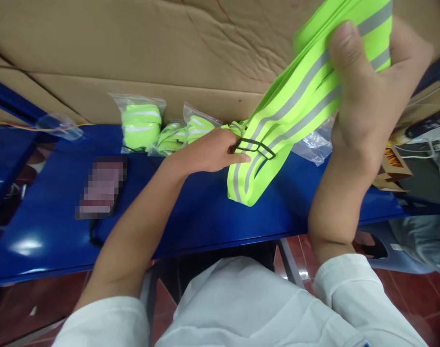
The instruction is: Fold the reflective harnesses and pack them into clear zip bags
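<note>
My right hand (368,91) is raised at the upper right, fingers closed round a folded bundle of neon-yellow straps with grey reflective stripes (299,101). The bundle slopes down to the left and its lower end hangs just above the blue table (191,212). My left hand (209,152) reaches across the table to the lower part of the straps, fingers closed at a black plastic buckle (258,147) on them.
Against a large cardboard box (133,53) at the back lie clear bags with folded neon straps (140,123) (196,127) and an empty clear bag (314,144). A dark phone (100,188) lies at the left. Cables and a charger (427,127) sit at the right.
</note>
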A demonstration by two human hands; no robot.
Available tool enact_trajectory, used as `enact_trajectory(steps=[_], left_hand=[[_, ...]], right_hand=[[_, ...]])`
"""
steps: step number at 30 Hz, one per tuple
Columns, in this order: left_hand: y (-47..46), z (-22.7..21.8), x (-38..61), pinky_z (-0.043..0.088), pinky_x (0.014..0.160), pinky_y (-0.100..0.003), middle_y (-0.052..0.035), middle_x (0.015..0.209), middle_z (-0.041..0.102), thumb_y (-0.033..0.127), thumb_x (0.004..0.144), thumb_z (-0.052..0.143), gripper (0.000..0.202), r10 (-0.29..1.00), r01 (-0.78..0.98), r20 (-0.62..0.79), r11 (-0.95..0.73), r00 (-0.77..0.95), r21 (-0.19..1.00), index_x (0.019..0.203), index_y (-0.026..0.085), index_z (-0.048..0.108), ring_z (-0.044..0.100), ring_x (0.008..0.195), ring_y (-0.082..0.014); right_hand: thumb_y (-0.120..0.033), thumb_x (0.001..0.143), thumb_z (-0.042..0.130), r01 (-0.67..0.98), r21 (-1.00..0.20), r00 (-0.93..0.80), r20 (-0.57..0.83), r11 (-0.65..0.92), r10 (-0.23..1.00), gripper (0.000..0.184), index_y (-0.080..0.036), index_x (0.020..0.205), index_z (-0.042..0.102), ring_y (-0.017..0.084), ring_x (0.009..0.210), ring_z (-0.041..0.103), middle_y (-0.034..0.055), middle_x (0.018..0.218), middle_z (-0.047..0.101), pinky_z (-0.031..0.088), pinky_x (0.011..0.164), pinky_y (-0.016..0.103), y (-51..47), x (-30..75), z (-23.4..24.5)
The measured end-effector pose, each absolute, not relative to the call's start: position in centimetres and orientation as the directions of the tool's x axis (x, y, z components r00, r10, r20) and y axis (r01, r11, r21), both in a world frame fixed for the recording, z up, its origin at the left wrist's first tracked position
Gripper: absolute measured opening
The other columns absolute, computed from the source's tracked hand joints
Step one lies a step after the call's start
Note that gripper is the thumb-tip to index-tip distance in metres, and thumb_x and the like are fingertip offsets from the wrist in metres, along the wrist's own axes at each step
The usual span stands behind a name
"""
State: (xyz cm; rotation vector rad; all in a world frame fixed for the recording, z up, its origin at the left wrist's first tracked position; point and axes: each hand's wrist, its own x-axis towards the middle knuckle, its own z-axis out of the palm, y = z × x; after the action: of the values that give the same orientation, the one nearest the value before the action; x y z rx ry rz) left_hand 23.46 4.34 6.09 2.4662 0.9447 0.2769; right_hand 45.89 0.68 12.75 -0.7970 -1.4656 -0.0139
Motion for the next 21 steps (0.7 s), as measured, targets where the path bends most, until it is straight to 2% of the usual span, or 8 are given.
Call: enact_trajectory(steps=[2,9,12,14,16,18,19,21], left_hand=[[4.7,5.5,23.7,0.029,0.063,-0.032,0.0007,0.055,0.043,0.051,0.09,0.066,0.049,0.67,0.56,0.029,-0.643,0.742,0.522,0.059,0.02,0.044,0.044,0.059,-0.0156],[5.5,4.3,24.0,0.03,0.064,-0.033,0.0005,0.053,0.041,0.054,0.083,0.073,0.051,0.649,0.602,-0.125,-0.594,0.751,0.534,0.057,0.022,0.045,0.044,0.059,-0.0181],[5.7,4.0,24.1,0.033,0.067,-0.033,-0.0007,0.057,0.046,0.053,0.084,0.073,0.046,0.665,0.626,-0.131,-0.593,0.736,0.507,0.06,0.021,0.049,0.047,0.062,-0.0195],[5.9,4.1,23.7,0.036,0.068,-0.033,-0.0031,0.065,0.055,0.052,0.087,0.07,0.04,0.68,0.637,-0.104,-0.608,0.726,0.473,0.067,0.02,0.057,0.053,0.067,-0.0216],[6.1,4.5,22.5,0.042,0.074,-0.034,-0.0069,0.081,0.066,0.052,0.088,0.07,0.034,0.692,0.65,-0.089,-0.616,0.717,0.446,0.083,0.018,0.067,0.062,0.08,-0.0258],[5.9,5.5,21.0,0.049,0.088,-0.038,-0.0112,0.11,0.073,0.054,0.082,0.078,0.048,0.701,0.645,-0.082,-0.596,0.709,0.479,0.111,0.016,0.071,0.067,0.101,-0.0313],[5.7,6.2,20.2,0.05,0.099,-0.041,-0.0128,0.129,0.07,0.055,0.078,0.083,0.065,0.709,0.624,-0.062,-0.573,0.703,0.531,0.128,0.017,0.067,0.067,0.115,-0.0336],[4.8,7.7,19.4,0.041,0.121,-0.045,-0.0131,0.164,0.047,0.054,0.076,0.088,0.099,0.721,0.491,0.058,-0.525,0.69,0.695,0.158,0.021,0.044,0.052,0.145,-0.035]], right_hand=[[-0.023,0.089,0.072,0.452,-0.478,0.171,0.875,0.753,0.453,0.029,-0.018,0.068,0.053,0.011,0.071,0.028,0.0009,0.072,0.033,0.023,0.064,0.028,0.7,46.0,12.8],[-0.022,0.088,0.075,0.4,-0.495,0.167,0.867,0.771,0.469,0.037,-0.018,0.064,0.048,0.009,0.065,0.028,-0.0011,0.068,0.029,0.02,0.059,0.027,0.4,45.8,12.8],[-0.021,0.086,0.075,0.371,-0.521,0.167,0.852,0.769,0.496,0.036,-0.018,0.062,0.049,0.01,0.064,0.028,-0.001,0.067,0.03,0.02,0.058,0.028,0.3,45.6,12.7],[-0.022,0.086,0.076,0.38,-0.533,0.155,0.842,0.756,0.516,0.034,-0.018,0.062,0.053,0.01,0.063,0.029,-0.0009,0.065,0.034,0.022,0.056,0.028,0.3,45.4,12.7],[-0.025,0.086,0.078,0.423,-0.544,0.128,0.827,0.724,0.547,0.032,-0.019,0.062,0.057,0.01,0.06,0.031,-0.0011,0.062,0.04,0.024,0.055,0.027,0.1,45.3,12.6],[-0.029,0.087,0.08,0.47,-0.538,0.085,0.816,0.699,0.571,0.029,-0.02,0.064,0.064,0.012,0.06,0.038,-0.0007,0.062,0.049,0.029,0.055,0.028,-0.1,45.4,12.7],[-0.031,0.087,0.08,0.49,-0.531,0.064,0.813,0.691,0.579,0.026,-0.021,0.067,0.068,0.013,0.061,0.041,-0.0005,0.063,0.053,0.032,0.057,0.028,-0.3,45.5,12.7],[-0.034,0.088,0.081,0.522,-0.516,0.0,0.797,0.68,0.605,0.021,-0.021,0.072,0.074,0.014,0.062,0.047,-0.0005,0.066,0.057,0.035,0.06,0.029,-0.6,45.6,12.9]])
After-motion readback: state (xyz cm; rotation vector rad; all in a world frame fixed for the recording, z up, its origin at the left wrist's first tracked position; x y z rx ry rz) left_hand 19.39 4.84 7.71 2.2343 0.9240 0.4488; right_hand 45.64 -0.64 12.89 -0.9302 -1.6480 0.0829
